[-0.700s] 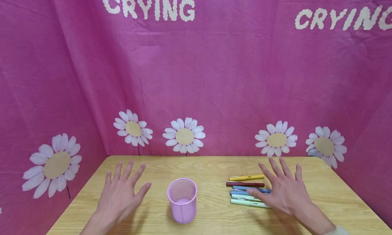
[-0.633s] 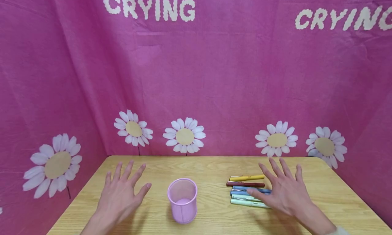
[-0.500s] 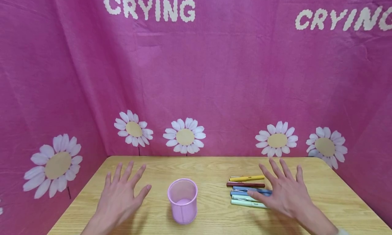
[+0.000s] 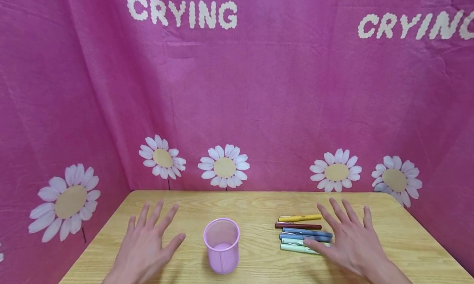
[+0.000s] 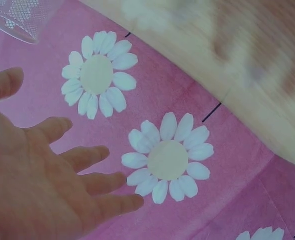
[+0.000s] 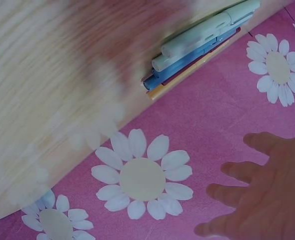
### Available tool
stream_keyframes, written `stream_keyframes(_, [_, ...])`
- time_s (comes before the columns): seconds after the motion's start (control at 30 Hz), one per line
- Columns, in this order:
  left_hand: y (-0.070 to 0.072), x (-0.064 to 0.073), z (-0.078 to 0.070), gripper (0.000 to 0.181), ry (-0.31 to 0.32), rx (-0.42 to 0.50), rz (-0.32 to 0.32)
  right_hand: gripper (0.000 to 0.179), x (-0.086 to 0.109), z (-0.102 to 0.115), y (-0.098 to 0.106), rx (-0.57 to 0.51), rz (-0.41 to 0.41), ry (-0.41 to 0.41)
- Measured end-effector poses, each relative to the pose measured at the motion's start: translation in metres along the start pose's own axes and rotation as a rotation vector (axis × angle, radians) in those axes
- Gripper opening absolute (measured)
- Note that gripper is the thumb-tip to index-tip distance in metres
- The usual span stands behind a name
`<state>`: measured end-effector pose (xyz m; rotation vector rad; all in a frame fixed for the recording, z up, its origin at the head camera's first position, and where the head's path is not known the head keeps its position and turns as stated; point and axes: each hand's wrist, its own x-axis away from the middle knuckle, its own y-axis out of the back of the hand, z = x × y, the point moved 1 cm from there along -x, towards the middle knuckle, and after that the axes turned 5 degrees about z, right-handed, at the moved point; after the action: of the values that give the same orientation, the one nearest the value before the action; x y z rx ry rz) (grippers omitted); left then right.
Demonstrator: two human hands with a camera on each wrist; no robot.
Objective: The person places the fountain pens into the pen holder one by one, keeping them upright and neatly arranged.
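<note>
My left hand (image 4: 142, 245) is spread over the left side of the table, fingers apart and holding nothing. To its right stands an upright pink mesh pen cup (image 4: 222, 257), with no pens visible inside. On the right lie several pens in a row: a yellow pen (image 4: 300, 218), a dark red pen (image 4: 298, 226), blue pens (image 4: 307, 237) and pale green pens (image 4: 298, 248). My right hand (image 4: 353, 245) hovers beside them, fingers spread, its thumb in front of the pens' right ends. The right wrist view shows a gap between that hand (image 6: 272, 190) and the pens (image 6: 202, 37).
The wooden table (image 4: 255, 206) has its far edge against a pink cloth (image 4: 259, 90) printed with daisies and white lettering. The cloth also closes off the left and right sides.
Both hands have shifted slightly down and to the right in the head view, still spread. The whole scene has dropped a little in the frame. The cup and pens keep their places on the table.
</note>
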<state>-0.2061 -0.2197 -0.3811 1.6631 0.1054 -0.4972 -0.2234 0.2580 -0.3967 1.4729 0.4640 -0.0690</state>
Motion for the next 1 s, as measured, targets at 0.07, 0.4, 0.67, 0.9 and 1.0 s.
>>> stream_keyframes(0.07, [0.0,0.002,-0.001,0.076,-0.003,0.013,-0.002,0.104,0.003,0.0,0.0,-0.002,-0.013,0.013])
stream_keyframes(0.4, [-0.004,0.007,-0.012,0.086,-0.026,0.123,0.0,0.101,0.015,0.007,-0.002,-0.038,-0.024,0.036])
stream_keyframes(0.67, [-0.011,0.008,-0.025,0.094,-0.031,0.26,-0.003,0.102,0.021,0.012,-0.006,-0.07,-0.002,0.035])
stream_keyframes(0.9, [-0.016,0.008,-0.036,0.097,-0.018,0.445,0.053,0.095,0.023,0.015,-0.012,-0.116,0.081,0.023])
stream_keyframes(1.0, [-0.018,0.006,-0.039,0.099,-0.004,0.523,0.086,0.089,0.025,0.016,-0.014,-0.132,0.068,0.044])
